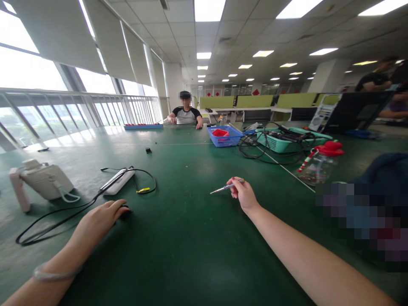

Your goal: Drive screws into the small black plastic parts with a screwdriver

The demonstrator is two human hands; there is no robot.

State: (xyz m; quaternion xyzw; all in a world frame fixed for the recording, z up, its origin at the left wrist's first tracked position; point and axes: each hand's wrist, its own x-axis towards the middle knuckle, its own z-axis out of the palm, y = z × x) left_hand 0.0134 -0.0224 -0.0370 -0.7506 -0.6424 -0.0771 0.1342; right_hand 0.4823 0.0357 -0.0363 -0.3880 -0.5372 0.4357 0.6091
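My right hand (245, 194) is closed round a thin screwdriver (223, 188) with a clear handle, its metal tip pointing left, just above the green table (191, 238). My left hand (100, 219) lies on the table with its fingers curled over a small black object (125, 211) at the end of a black cable (57, 219). A clear band circles my left wrist. A white power strip (118, 181) lies beyond the left hand, its black cord looped beside it.
A beige telephone (43, 182) sits at the far left. A blue basket (225, 136), a teal basket (287, 142) with tangled cables and a red-capped bottle (320, 163) stand at the back right. A person sits at the table's far end; others stand far right.
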